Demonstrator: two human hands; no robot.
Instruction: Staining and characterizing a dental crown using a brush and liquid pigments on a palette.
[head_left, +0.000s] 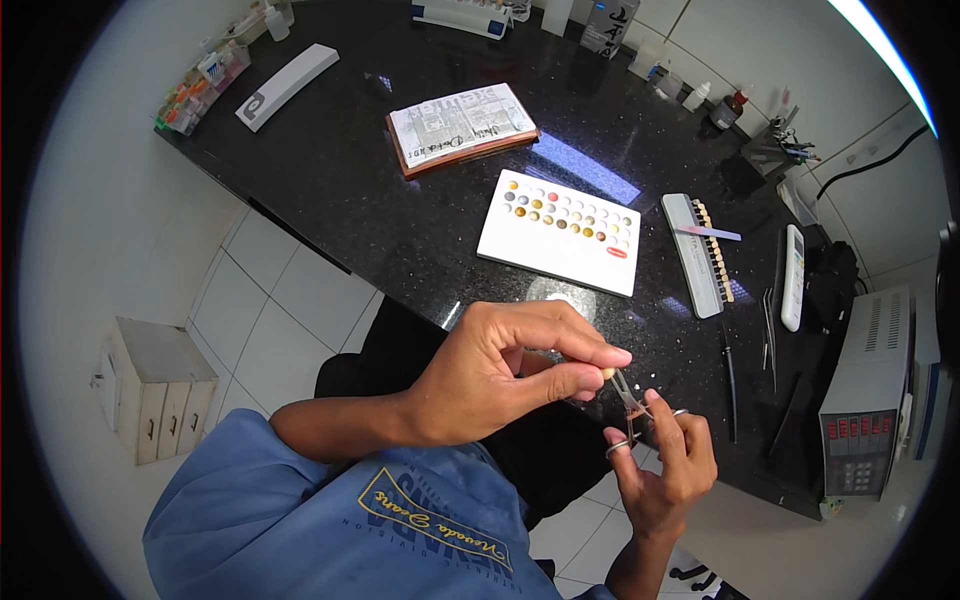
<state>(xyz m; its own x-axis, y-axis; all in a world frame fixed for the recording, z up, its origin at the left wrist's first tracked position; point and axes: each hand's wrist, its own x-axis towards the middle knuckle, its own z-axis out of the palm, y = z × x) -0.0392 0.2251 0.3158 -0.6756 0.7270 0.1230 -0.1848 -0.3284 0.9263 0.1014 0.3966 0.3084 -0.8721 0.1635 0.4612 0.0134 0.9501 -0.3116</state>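
Watching this, w/ L hand (500,375) pinched on that tiny cream piece (608,373) at its 3 o'clock & R hand (668,470), lower at 4, thumb/finger looped thru the ring-handled forceps (630,401), I'd line the tips up straight imo, no twisting.

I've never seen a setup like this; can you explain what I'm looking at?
No robot here: a person works with bare hands. The one picture comes from a fisheye camera worn on their head, looking down, so straight edges bend. The left hand pinches a small cream piece; the right hand holds a ring-handled, scissor-like tool whose tips reach toward it. On the black countertop lie a white palette with coloured spots, a strip of tooth-shaped samples and a paper-topped pad.
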